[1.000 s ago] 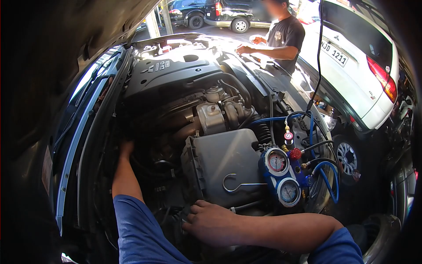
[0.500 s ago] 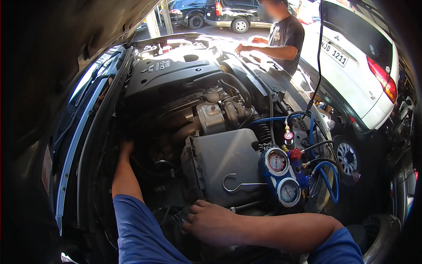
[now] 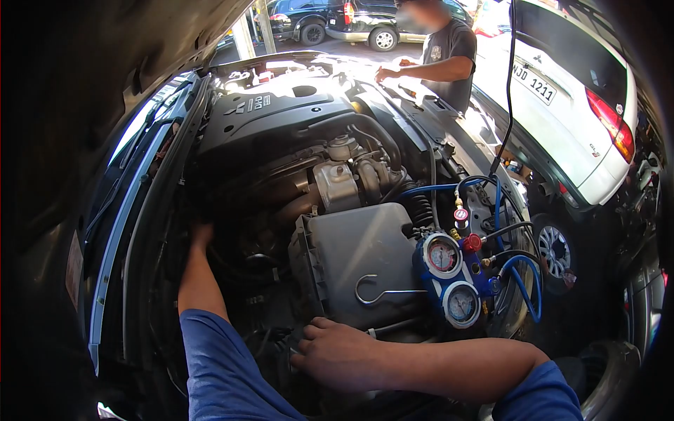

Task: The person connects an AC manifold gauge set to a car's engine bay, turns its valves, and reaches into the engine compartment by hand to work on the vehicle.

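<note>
My left hand (image 3: 202, 233) reaches deep into the dark gap on the left side of the engine bay, beside the engine. Its fingers are lost in shadow, so what it touches is hidden. My right hand (image 3: 335, 352) is back up, with the fingers curled downward over something hidden beneath them. It lies just in front of the black air filter box (image 3: 368, 245). On that box rests a metal hook (image 3: 379, 295), its straight end against the blue manifold gauge set (image 3: 455, 281), which has two round dials.
A black engine cover (image 3: 281, 116) lies beyond the metal turbo parts (image 3: 337, 184). Blue hoses (image 3: 523, 281) loop from the gauges. Overhead is the raised hood (image 3: 63, 140). A co-worker (image 3: 449, 63) stands at the far fender, near a white car (image 3: 554, 105).
The co-worker has leaned a little to the left and lower over the fender. Both my arms, the gauges and the hook look unmoved.
</note>
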The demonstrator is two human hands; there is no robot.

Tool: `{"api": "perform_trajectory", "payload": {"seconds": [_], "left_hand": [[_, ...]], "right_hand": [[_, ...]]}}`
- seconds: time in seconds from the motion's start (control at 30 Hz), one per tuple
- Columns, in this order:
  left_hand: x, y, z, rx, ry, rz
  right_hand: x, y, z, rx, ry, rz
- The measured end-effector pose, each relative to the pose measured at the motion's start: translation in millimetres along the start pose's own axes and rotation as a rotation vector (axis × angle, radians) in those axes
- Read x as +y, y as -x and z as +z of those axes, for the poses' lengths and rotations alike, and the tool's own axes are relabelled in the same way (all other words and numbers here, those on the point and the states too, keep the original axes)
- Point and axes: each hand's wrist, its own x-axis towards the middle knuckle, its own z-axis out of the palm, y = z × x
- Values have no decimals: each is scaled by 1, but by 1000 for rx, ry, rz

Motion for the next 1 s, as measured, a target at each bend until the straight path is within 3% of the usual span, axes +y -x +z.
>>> {"api": "perform_trajectory", "payload": {"seconds": [0.07, 0.37, 0.67, 1.0], "left_hand": [[18, 13, -12, -19, 50, -114], [22, 16, -10, 92, 124, -38], [14, 10, -11, -51, 218, -173], [8, 4, -1, 22, 135, -213]], "right_hand": [[0, 0, -2, -12, -1, 3], [1, 0, 4, 13, -2, -1], [1, 0, 2, 11, -8, -3], [1, 0, 2, 26, -10, -8]]}}
